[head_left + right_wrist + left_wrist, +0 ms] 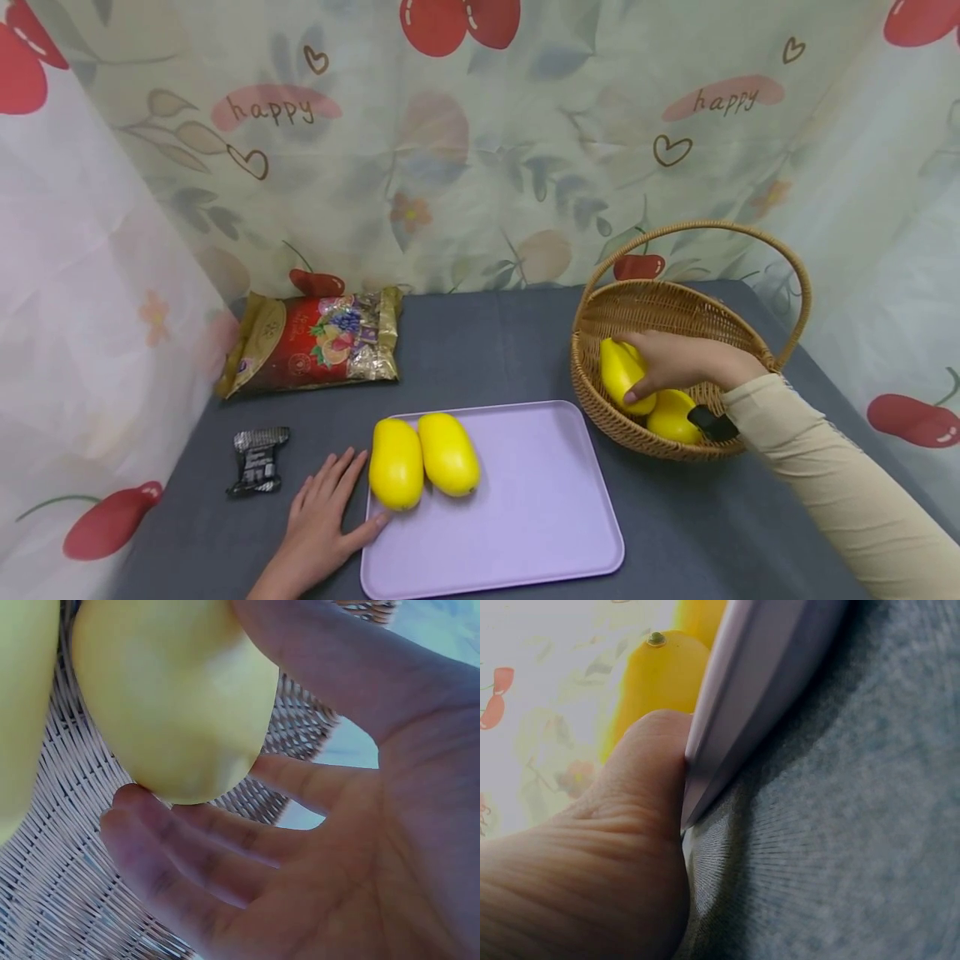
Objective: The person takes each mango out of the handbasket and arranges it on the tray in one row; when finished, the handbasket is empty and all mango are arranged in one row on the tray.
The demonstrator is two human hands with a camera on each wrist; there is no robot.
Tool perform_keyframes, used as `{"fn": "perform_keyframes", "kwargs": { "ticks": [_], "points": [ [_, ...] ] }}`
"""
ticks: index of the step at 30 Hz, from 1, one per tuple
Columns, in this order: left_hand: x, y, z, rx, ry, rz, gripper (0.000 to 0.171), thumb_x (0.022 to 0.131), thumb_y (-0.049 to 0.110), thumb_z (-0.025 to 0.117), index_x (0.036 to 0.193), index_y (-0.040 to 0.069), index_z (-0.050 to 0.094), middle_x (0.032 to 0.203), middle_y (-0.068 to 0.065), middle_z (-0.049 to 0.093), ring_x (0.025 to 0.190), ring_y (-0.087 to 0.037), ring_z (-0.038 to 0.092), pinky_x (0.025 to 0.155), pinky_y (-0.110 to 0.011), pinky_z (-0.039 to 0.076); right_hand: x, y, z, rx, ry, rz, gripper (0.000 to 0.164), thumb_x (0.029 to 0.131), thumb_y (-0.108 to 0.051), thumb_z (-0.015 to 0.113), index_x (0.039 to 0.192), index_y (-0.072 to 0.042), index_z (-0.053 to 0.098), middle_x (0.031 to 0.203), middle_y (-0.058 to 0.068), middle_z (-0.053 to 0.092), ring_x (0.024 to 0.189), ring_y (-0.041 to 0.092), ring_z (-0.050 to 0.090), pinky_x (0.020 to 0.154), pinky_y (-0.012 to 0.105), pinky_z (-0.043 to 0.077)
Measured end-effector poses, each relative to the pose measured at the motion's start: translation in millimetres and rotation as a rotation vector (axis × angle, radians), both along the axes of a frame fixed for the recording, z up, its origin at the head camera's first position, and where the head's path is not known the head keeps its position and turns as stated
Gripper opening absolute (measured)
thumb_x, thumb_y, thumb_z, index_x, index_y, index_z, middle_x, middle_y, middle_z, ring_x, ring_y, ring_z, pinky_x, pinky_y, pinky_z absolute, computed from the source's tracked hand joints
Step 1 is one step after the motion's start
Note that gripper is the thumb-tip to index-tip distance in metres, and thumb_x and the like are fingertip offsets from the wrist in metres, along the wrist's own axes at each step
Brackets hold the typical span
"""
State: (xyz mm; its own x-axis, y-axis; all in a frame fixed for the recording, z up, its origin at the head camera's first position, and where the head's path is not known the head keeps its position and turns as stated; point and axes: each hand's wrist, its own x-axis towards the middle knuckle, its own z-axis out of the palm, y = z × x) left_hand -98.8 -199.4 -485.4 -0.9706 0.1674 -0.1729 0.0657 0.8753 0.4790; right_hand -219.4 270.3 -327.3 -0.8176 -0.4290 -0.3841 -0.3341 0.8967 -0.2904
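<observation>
My right hand [675, 362] reaches into the wicker basket [600, 408] and curls its fingers and thumb round a yellow mango [618, 371]. Up close, that mango [172, 697] lies against my fingers [187, 847] over the basket weave [67, 825]. A second mango [671, 415] lies beside it in the basket. My left hand [326, 508] lies flat on the grey table, its thumb [645, 772] pressed against the edge of the lilac tray [757, 697]. Two more mangoes [396, 462] [448, 454] lie side by side on the tray [525, 500].
A red and gold snack bag [315, 342] lies at the back left. A small black wrapper [258, 460] sits left of my left hand. Printed curtains enclose the table [487, 350] on three sides.
</observation>
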Motion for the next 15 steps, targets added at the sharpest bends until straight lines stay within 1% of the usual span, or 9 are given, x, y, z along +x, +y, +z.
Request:
{"fn": "perform_keyframes", "kwargs": {
  "ticks": [3,8,15],
  "points": [
    [-0.2,0,0.5,-0.002,0.005,-0.003,0.1,0.078,0.073,0.057,0.153,0.014,0.025,0.157,-0.017,0.022,0.143,-0.043,0.012,0.108,-0.07,0.007,2.7,0,6.3,-0.009,0.017,0.0,0.097,0.078,-0.044,0.077,0.147,0.004,0.028,0.14,0.029,0.042,0.124,0.042,0.043,0.102,0.058,0.037],
    [-0.3,0,0.3,-0.006,0.018,-0.004,0.1,0.078,0.073,0.057,0.153,0.015,0.025,0.157,-0.017,0.022,0.143,-0.042,0.013,0.108,-0.069,0.007,8.6,0,17.5,-0.036,0.037,-0.022,0.096,0.078,-0.048,0.075,0.148,-0.002,0.028,0.138,0.025,0.043,0.12,0.036,0.046,0.098,0.054,0.041],
    [0.3,0,-0.6,-0.005,0.021,-0.003,0.101,0.078,0.074,0.056,0.153,0.015,0.025,0.157,-0.016,0.022,0.143,-0.042,0.013,0.108,-0.069,0.008,18.6,0,28.1,-0.063,0.072,-0.036,0.097,0.077,-0.049,0.076,0.148,-0.005,0.028,0.128,0.02,0.049,0.105,0.027,0.051,0.087,0.042,0.046]
  ]
}}
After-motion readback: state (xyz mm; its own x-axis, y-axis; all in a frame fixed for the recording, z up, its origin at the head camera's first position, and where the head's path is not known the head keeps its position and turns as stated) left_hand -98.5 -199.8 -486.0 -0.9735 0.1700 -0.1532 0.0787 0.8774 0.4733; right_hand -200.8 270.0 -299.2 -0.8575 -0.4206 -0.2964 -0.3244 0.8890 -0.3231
